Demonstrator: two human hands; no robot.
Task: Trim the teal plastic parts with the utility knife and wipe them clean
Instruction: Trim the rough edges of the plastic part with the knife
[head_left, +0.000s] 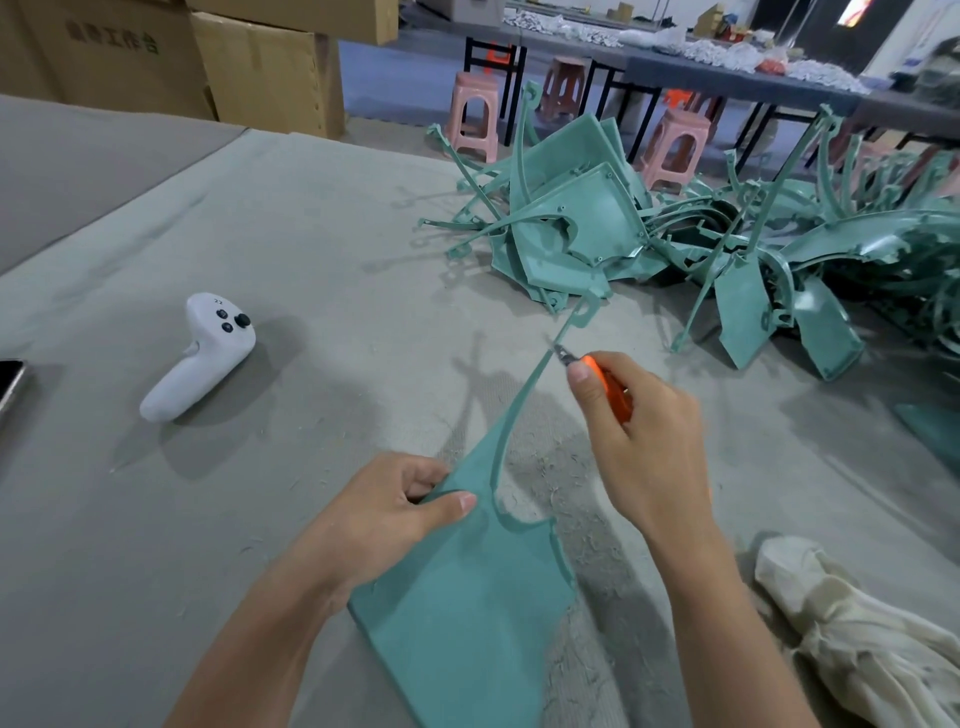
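This is looking like a factory workshop: teal plastic parts (587, 223) are lying heaped on a felt-covered bench (322, 249), cardboard cartons (270, 73) are standing stacked behind it, and pink stools (474, 119) are sitting beside long tables (737, 83) carrying piles of white goods (722, 52).

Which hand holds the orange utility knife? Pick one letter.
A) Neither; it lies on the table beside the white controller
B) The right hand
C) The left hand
B: the right hand grips the orange utility knife, with its blade at the thin arm of the teal part, which the left hand holds.
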